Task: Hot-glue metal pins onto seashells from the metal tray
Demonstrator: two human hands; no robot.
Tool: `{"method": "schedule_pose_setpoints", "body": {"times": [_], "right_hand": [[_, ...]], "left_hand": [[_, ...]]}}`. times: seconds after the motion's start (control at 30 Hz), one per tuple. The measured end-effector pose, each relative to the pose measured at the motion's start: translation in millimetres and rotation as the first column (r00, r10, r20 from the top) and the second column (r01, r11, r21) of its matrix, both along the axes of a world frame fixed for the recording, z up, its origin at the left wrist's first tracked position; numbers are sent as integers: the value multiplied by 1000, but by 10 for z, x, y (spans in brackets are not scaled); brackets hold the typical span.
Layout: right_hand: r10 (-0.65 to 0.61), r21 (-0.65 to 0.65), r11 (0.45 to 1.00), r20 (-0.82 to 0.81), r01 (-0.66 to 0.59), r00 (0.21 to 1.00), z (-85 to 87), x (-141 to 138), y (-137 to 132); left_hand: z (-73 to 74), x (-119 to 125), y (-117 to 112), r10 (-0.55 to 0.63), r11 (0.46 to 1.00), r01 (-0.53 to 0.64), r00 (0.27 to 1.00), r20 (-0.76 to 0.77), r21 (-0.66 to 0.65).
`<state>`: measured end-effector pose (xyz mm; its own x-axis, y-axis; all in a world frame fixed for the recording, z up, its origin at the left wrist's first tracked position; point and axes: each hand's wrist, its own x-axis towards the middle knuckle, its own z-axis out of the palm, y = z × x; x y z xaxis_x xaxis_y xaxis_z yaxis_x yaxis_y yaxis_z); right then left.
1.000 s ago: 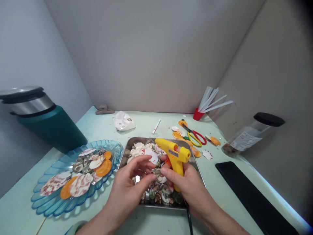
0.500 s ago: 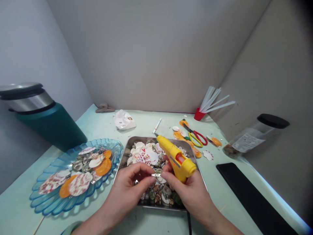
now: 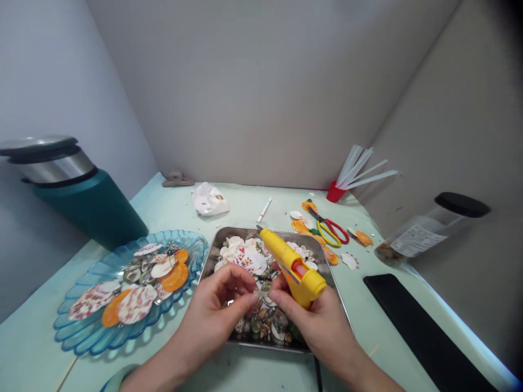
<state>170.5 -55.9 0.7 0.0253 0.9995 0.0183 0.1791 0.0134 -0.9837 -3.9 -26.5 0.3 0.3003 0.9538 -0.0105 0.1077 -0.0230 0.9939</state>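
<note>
My right hand [image 3: 322,321] is wrapped around a yellow hot glue gun [image 3: 292,264], its nozzle pointing up and away to the left. The thumb and a finger of that hand also come together close to my left fingertips. My left hand [image 3: 220,299] pinches a small whitish piece [image 3: 260,293], mostly covered by the fingers, so its kind cannot be made out. Both hands hover over a metal tray [image 3: 332,272] full of mixed seashells. Inside it, a white shell with red spots [image 3: 249,260] lies beyond my left hand.
A blue scalloped dish [image 3: 81,337] of shells stands left, before a teal bottle [image 3: 90,207]. At the right are scissors [image 3: 333,234], a red cup of glue sticks [image 3: 335,191], a clear jar [image 3: 417,234] and a black flat object [image 3: 425,332]. A power cord runs off the front.
The small piece between my fingertips shows less than before, as the fingers have shifted slightly around it. The whole view has moved a little; the glue gun remains in my right hand.
</note>
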Motion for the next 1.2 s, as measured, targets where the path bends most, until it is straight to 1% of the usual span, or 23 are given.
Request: {"method": "schedule_pose_setpoints", "body": {"times": [0.13,0.23,0.33,0.37,0.43,0.5,0.57,0.63,0.67,0.73,0.83,0.9,0.97,1.07,1.2], "right_hand": [[5,-10,1000,2,-5,1000,-11,-8,5],[-2,8,1000,-4,2,1000,-3,30,2],[1,6,1000,-34,-1,999,47,105,-33],[15,8,1000,-49,-15,999,66,132,-51],[-8,11,1000,-62,8,998,92,182,-87],[-18,49,999,-9,19,1000,97,224,-110],[5,119,993,118,-19,993,90,256,-112],[54,177,978,282,-107,958,84,276,-95],[86,184,970,357,-161,930,85,278,-84],[135,182,954,447,-238,884,86,268,-62],[130,223,942,445,-250,886,48,231,-47],[105,265,933,443,-242,891,-22,217,-47],[107,285,921,466,-264,878,-109,223,-47],[145,303,897,485,-322,862,-205,253,-44],[143,348,851,568,-394,810,-206,267,-49]], "left_hand": [[-1,-5,-14,-28,1000,28,999,19,-1],[7,-18,0,-32,998,37,995,90,-57],[33,-31,42,16,995,2,982,189,-99],[42,-35,59,40,995,-19,977,211,-101],[53,-44,94,81,994,-60,968,236,-96],[49,-54,124,108,992,-88,962,251,-89],[37,-62,148,139,989,-118,955,264,-94],[26,-67,165,179,982,-156,945,274,-106],[25,-68,170,202,978,-177,940,276,-112],[27,-69,176,233,971,-208,933,276,-116],[32,-69,178,246,968,-221,933,264,-122],[26,-70,179,240,969,-214,935,262,-123],[14,-70,179,238,970,-212,934,266,-121],[-3,-70,174,241,969,-217,934,265,-117],[4,-67,164,252,966,-225,931,266,-125]]}}
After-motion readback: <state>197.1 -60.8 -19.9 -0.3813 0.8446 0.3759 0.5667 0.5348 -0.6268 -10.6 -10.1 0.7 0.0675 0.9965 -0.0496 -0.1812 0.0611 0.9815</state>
